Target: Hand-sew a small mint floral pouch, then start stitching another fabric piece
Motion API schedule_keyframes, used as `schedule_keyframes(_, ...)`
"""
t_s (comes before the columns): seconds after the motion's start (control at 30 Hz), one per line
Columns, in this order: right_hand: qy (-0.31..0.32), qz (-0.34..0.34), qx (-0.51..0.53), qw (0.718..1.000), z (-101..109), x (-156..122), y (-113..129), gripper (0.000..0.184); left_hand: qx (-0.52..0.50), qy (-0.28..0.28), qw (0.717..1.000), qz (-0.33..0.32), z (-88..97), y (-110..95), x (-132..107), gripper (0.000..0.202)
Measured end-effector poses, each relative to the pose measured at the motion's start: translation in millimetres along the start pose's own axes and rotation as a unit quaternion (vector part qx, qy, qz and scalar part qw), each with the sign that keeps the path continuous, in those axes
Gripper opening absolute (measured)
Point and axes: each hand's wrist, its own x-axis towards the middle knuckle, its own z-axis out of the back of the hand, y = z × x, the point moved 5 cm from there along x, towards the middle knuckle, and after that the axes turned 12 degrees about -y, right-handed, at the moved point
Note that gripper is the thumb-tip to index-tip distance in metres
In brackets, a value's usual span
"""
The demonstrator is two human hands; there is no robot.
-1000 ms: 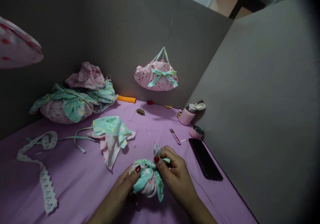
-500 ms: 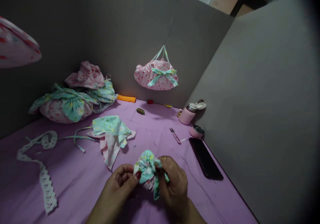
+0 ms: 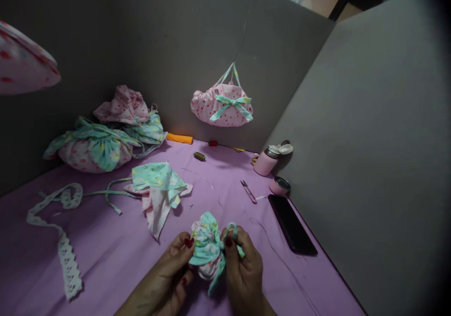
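- while the left hand (image 3: 169,270) pinches the gathered mint-and-pink bundle (image 3: 205,247) by its left side, the right hand (image 3: 244,264) grips its mint tie (image 3: 231,225)
- i see the bundle over the purple cloth (image 3: 116,255), near a limp fabric piece (image 3: 158,177)

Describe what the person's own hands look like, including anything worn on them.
The left hand and the right hand are both ungloved, with dark red nail polish on the nails that show. No sleeves, bracelets or watch can be seen on the parts in view.
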Motion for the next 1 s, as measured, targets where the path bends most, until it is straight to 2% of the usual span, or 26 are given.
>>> schedule_keyframes(0.17,-0.045,-0.181,0.113,0.976,-1.6,-4.7,-17.8,0.021,-0.031,0.008,0.999,0.015,-1.5,2.3,-4.6,0.036)
schedule_keyframes(0.3,-0.087,-0.229,0.178,0.953,-4.5,-7.6,-21.5,0.021,-0.060,0.011,0.998,0.030,2.2,4.9,-1.1,0.027)
schedule_keyframes(0.47,-0.142,-0.239,0.197,0.940,-3.8,-10.5,-21.6,0.023,-0.076,0.054,0.993,0.067,-0.9,11.0,0.5,0.025)
schedule_keyframes(0.63,-0.153,-0.238,0.210,0.936,-1.7,-6.6,-20.7,0.022,-0.044,0.037,0.997,0.059,-7.2,10.8,-6.5,0.030)
schedule_keyframes(0.77,-0.108,-0.198,0.189,0.956,7.4,7.5,-13.7,0.020,0.037,0.004,0.999,0.038,2.4,7.9,-8.3,0.034)
schedule_keyframes(0.87,-0.079,-0.156,0.154,0.972,17.4,20.7,-7.5,0.020,0.050,-0.003,0.998,0.034,8.2,1.4,-5.6,0.023)
schedule_keyframes(0.9,-0.065,-0.138,0.141,0.978,19.1,24.6,-5.0,0.020,0.044,0.016,0.998,0.048,5.1,0.4,-5.5,0.020)
schedule_keyframes(0.93,-0.044,-0.120,0.129,0.983,19.0,27.8,-2.0,0.019,0.040,0.050,0.995,0.073,-1.3,1.0,-6.6,0.025)
schedule_keyframes(1.0,0.033,-0.084,0.109,0.990,12.6,31.8,5.2,0.019,0.038,0.118,0.983,0.133,-17.5,5.7,-10.6,0.046)
